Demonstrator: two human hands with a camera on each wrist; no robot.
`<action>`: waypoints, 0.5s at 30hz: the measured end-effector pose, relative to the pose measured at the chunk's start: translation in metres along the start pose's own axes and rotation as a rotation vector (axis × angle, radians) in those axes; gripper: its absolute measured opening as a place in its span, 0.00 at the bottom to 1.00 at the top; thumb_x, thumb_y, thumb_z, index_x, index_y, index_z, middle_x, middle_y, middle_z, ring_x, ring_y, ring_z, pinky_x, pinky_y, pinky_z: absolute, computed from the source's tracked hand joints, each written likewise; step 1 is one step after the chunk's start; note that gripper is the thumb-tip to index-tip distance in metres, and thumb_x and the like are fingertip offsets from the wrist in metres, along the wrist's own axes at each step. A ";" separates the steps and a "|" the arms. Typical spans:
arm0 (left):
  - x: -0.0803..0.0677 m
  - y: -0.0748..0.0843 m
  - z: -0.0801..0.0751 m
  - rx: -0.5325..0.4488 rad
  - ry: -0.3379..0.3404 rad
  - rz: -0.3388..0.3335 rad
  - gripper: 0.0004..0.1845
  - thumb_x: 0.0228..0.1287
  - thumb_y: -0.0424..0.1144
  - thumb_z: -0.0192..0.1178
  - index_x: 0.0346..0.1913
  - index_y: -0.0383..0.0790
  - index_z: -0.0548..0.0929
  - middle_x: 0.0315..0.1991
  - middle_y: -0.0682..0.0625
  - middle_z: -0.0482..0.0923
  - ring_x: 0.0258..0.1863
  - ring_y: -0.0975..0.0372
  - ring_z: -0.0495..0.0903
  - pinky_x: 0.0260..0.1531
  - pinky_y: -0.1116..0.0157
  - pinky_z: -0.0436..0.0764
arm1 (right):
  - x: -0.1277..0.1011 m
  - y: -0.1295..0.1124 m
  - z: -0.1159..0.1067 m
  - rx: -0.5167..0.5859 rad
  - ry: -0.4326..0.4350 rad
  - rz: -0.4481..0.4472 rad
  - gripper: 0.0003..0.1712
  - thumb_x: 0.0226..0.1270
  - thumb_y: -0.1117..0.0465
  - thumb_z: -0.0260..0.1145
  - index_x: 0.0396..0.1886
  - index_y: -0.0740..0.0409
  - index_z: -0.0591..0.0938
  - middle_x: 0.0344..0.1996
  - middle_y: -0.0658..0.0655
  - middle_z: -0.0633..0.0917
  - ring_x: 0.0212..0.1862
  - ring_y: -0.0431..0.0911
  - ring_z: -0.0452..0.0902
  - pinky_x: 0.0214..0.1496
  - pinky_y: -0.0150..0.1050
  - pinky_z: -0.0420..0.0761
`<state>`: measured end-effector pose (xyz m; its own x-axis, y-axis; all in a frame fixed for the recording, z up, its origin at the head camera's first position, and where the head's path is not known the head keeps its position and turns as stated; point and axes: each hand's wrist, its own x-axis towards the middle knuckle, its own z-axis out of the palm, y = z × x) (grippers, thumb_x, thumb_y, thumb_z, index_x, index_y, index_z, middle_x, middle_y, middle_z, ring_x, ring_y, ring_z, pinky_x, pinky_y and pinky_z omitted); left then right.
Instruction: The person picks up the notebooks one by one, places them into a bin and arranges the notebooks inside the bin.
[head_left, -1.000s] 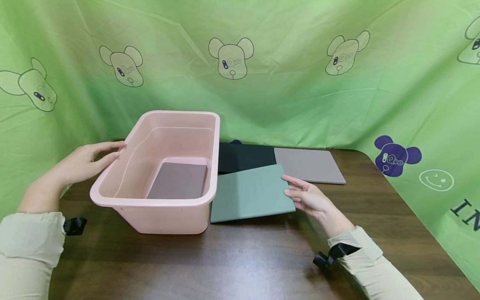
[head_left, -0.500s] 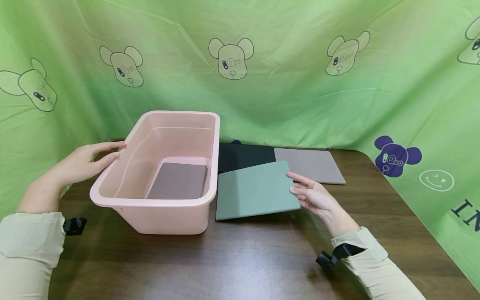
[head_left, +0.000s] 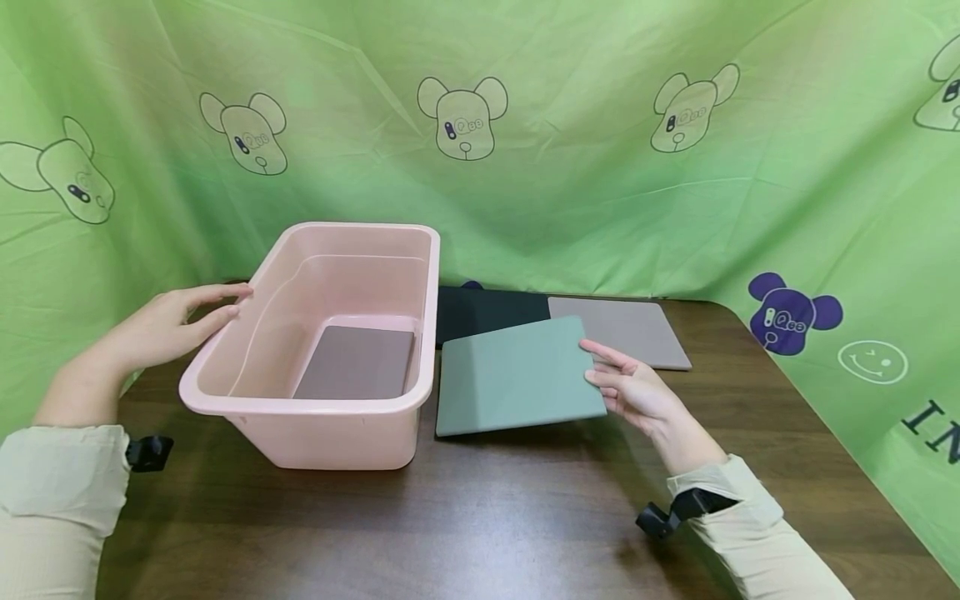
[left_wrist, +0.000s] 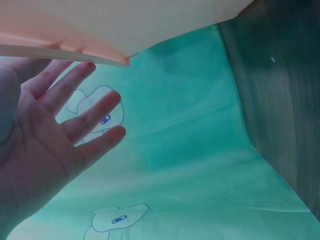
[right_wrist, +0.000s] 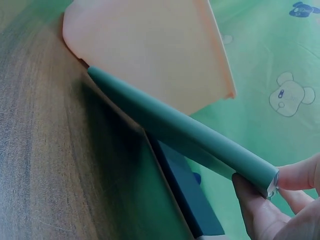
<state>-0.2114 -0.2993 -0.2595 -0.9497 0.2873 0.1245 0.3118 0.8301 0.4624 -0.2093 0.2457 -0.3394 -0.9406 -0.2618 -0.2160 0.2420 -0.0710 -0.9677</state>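
Head view, left hand: fingers straight, resting on the left rim of the pink tub, holding nothing.
Tub floor: a mauve-brown pad lies flat inside.
Green pad: at 3 o'clock of the tub, right edge lifted off the table.
Right hand: pinches the green pad's right edge.
Behind, at 12 o'clock: a black pad, a grey pad.

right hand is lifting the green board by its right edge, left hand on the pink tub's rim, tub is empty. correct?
Not quite: the pink tub is not empty. The head view shows a brownish board lying flat on its bottom. The rest holds: the right hand pinches the green board at its right edge, raised per the right wrist view, and the left hand rests against the tub's rim.
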 end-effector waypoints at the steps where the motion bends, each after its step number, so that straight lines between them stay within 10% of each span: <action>1: 0.000 0.000 0.000 -0.001 0.000 0.000 0.24 0.71 0.46 0.47 0.66 0.42 0.68 0.62 0.32 0.68 0.58 0.40 0.68 0.50 0.41 0.69 | 0.000 -0.001 0.000 0.000 0.002 0.001 0.27 0.66 0.68 0.58 0.59 0.35 0.75 0.65 0.60 0.49 0.21 0.31 0.57 0.22 0.23 0.60; 15: -0.001 -0.001 0.000 0.002 0.003 0.007 0.24 0.71 0.46 0.47 0.66 0.42 0.68 0.62 0.32 0.69 0.58 0.40 0.69 0.49 0.41 0.69 | -0.004 -0.011 -0.001 0.003 0.000 0.003 0.30 0.67 0.67 0.57 0.65 0.36 0.69 0.73 0.66 0.33 0.21 0.30 0.60 0.24 0.22 0.62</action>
<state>-0.2109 -0.2999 -0.2603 -0.9476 0.2917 0.1301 0.3183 0.8289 0.4600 -0.2082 0.2488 -0.3278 -0.9400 -0.2617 -0.2190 0.2456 -0.0734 -0.9666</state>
